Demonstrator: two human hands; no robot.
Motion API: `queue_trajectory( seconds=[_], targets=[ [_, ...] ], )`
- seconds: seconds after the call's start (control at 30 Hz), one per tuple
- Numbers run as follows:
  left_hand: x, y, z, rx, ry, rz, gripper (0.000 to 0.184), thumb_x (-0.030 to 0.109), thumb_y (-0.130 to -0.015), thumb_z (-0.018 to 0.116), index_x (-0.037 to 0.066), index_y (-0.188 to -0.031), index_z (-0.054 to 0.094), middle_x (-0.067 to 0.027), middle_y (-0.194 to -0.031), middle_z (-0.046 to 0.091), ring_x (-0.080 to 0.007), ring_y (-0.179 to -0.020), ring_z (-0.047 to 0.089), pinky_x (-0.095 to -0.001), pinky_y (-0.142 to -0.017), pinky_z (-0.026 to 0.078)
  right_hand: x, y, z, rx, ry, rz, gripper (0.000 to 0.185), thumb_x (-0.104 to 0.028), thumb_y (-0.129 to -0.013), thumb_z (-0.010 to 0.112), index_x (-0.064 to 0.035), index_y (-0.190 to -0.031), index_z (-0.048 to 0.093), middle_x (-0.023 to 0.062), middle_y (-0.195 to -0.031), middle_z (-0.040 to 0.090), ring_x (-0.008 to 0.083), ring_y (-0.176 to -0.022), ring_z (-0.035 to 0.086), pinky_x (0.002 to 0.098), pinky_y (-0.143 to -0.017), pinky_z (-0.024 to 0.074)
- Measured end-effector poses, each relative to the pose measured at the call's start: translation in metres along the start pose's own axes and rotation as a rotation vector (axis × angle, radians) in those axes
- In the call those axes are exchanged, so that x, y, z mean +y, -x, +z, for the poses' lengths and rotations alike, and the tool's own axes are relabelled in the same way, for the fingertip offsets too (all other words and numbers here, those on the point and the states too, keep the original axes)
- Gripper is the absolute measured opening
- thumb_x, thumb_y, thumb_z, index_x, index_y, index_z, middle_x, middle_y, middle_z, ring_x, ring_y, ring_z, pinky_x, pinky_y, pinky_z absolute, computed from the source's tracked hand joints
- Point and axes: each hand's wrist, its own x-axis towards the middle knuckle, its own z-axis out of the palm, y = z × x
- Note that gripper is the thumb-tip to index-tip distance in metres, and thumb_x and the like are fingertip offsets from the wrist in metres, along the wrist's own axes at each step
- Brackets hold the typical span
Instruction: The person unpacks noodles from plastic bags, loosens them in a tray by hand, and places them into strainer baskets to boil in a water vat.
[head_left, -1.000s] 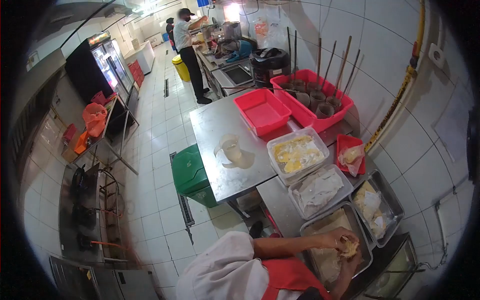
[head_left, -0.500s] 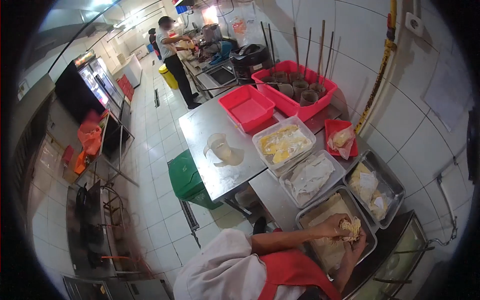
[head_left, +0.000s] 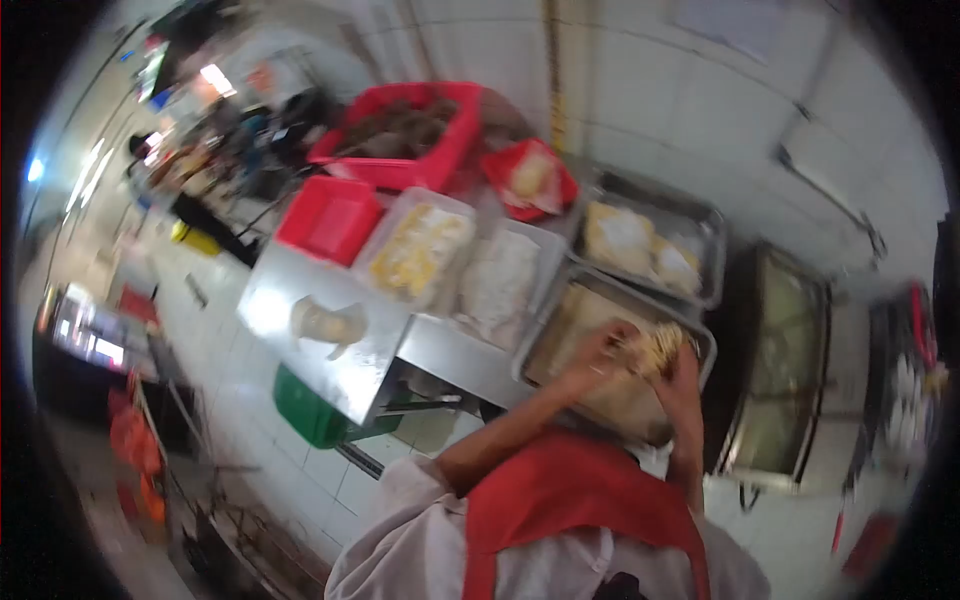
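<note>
A bundle of pale yellow noodles is held up over a metal tray lined with brownish paper. My right hand grips the bundle from the right side, its fingers curled round it. On the left side, my left hand is closed at the bundle's edge with its fingers bent; blur softens the exact contact. Behind lies a second metal tray with yellow noodles and white pieces on top.
Left of the tray stand a clear tub with white sheets and a tub with yellow food. Beyond are a small red tray, a large red tub and a clear jug. A glass-topped unit stands right; a person works far left.
My view has swung to the right, shifting the counter leftward and blurring the picture. My left hand has drawn a little away from the noodles' middle, while my right hand still holds them.
</note>
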Motion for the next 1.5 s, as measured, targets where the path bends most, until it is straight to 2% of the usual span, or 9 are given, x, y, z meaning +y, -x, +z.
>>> queue_trajectory(
  seconds=[0.17, 0.33, 0.43, 0.83, 0.9, 1.1, 1.23, 1.3, 1.5],
  targets=[
    [0.02, 0.001, 0.0, -0.053, 0.303, -0.258, 0.037, 0.012, -0.083, 0.064, 0.003, -0.116, 0.049, -0.0066, -0.099, 0.055, -0.0143, -0.094, 0.053, -0.028, -0.08, 0.049, -0.029, -0.009, 0.003, 0.001, 0.738, -0.178, 0.044, 0.0, -0.071, 0.065, -0.0013, -0.112, 0.048, 0.0167, -0.101, 0.056, 0.0263, -0.095, 0.059, 0.035, -0.08, 0.0462],
    [0.012, -0.001, -0.003, -0.066, -0.179, -0.088, 0.045, 0.009, -0.079, 0.069, 0.003, -0.117, 0.047, -0.005, -0.103, 0.055, -0.0139, -0.093, 0.054, -0.0268, -0.082, 0.047, -0.039, -0.005, 0.004, 0.034, 0.005, 0.002, 0.044, 0.002, -0.068, 0.063, -0.0016, -0.109, 0.047, 0.0191, -0.099, 0.055, 0.0352, -0.093, 0.056, 0.0387, -0.083, 0.0438],
    [0.022, -0.005, -0.003, -0.121, 0.159, -0.183, 0.048, 0.003, -0.074, 0.071, 0.002, -0.115, 0.047, -0.0055, -0.104, 0.056, -0.0139, -0.094, 0.054, -0.0278, -0.083, 0.046, -0.03, -0.005, 0.005, -0.07, 0.512, 0.029, 0.047, -0.001, -0.068, 0.067, -0.0023, -0.109, 0.045, 0.0185, -0.105, 0.052, 0.0366, -0.099, 0.054, 0.0392, -0.083, 0.0433],
    [0.025, -0.007, -0.004, -0.009, -0.283, -0.008, 0.043, -0.007, -0.065, 0.062, -0.001, -0.106, 0.053, -0.0118, -0.096, 0.057, -0.021, -0.086, 0.058, -0.0315, -0.078, 0.047, -0.046, -0.005, 0.009, -0.041, 0.379, -0.014, 0.058, 0.004, -0.065, 0.064, -0.0044, -0.118, 0.041, 0.0166, -0.103, 0.053, 0.035, -0.1, 0.051, 0.0439, -0.086, 0.0399],
    [0.009, -0.002, -0.007, -0.041, -0.878, -0.121, 0.034, -0.003, -0.063, 0.064, 0.001, -0.097, 0.059, -0.0133, -0.096, 0.054, -0.0261, -0.083, 0.056, -0.0326, -0.072, 0.047, -0.047, -0.005, 0.008, -0.057, 0.304, -0.043, 0.058, 0.003, -0.066, 0.064, -0.0049, -0.118, 0.042, 0.0167, -0.102, 0.053, 0.0353, -0.1, 0.051, 0.044, -0.087, 0.0398],
    [0.038, -0.004, -0.008, 0.093, -0.677, 0.305, 0.036, 0.002, -0.062, 0.069, 0.002, -0.097, 0.06, -0.0147, -0.1, 0.048, -0.0285, -0.084, 0.055, -0.0322, -0.071, 0.047, -0.045, -0.008, 0.012, -0.069, 0.486, 0.038, 0.056, 0.004, -0.067, 0.062, -0.005, -0.119, 0.043, 0.017, -0.111, 0.053, 0.0347, -0.102, 0.052, 0.041, -0.087, 0.0414],
    [0.022, 0.004, -0.011, 0.267, -0.574, 0.165, 0.041, 0.001, -0.064, 0.067, 0.002, -0.104, 0.056, -0.0123, -0.098, 0.048, -0.0253, -0.085, 0.055, -0.0309, -0.074, 0.047, -0.066, -0.011, 0.009, -0.025, 0.171, -0.059, 0.063, 0.004, -0.067, 0.061, -0.009, -0.125, 0.041, 0.0174, -0.108, 0.054, 0.0367, -0.101, 0.052, 0.0417, -0.087, 0.0414],
    [0.006, 0.001, -0.019, -0.09, -0.352, -0.167, 0.046, -0.002, -0.065, 0.066, 0.002, -0.11, 0.052, -0.01, -0.097, 0.052, -0.02, -0.088, 0.055, -0.0295, -0.079, 0.046, -0.055, -0.009, 0.016, -0.06, 0.408, -0.011, 0.061, 0.002, -0.068, 0.062, -0.009, -0.124, 0.043, 0.0172, -0.102, 0.054, 0.0369, -0.097, 0.052, 0.043, -0.086, 0.0414],
    [-0.032, 0.006, -0.016, 0.005, -0.417, 0.151, 0.035, 0.001, -0.065, 0.063, -0.001, -0.099, 0.053, -0.0112, -0.084, 0.058, -0.0172, -0.082, 0.059, -0.0278, -0.073, 0.046, -0.07, -0.007, 0.016, -0.061, 0.386, -0.057, 0.062, 0.0, -0.068, 0.063, -0.0088, -0.126, 0.041, 0.0179, -0.099, 0.055, 0.037, -0.09, 0.053, 0.0449, -0.083, 0.0415]
  ],
)
